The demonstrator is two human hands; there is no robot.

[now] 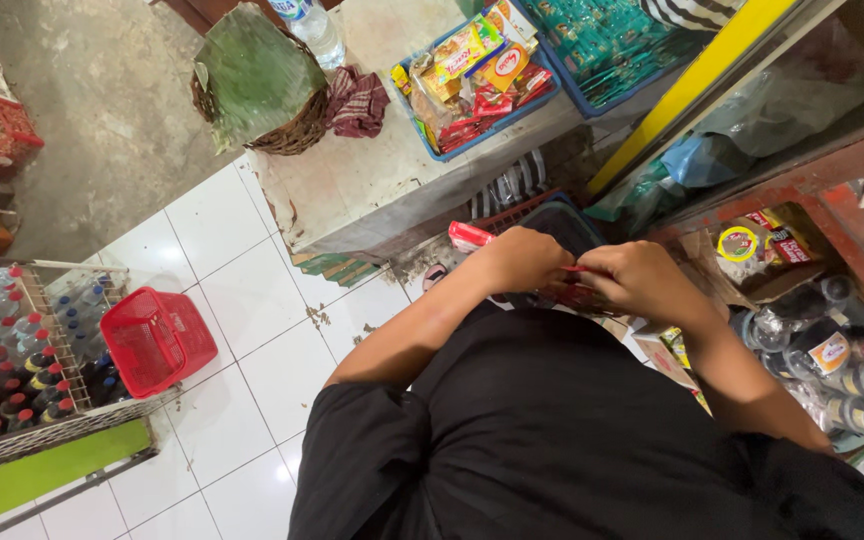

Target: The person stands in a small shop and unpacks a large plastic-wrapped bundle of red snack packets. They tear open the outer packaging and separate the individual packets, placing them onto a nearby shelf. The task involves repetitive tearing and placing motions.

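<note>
At the centre of the frame, the left hand (pixel 520 258) and the right hand (pixel 642 280) meet in front of the person's chest, both closed and pinching a small red packet (pixel 574 290) between them. The packet looks unopened, though the fingers hide most of it, so I cannot tell whether a tear has begun. Another red packet (pixel 470 236) sits just left of the hands. On the table (pixel 352 180) above stands a blue tray of snacks (pixel 472 75).
</note>
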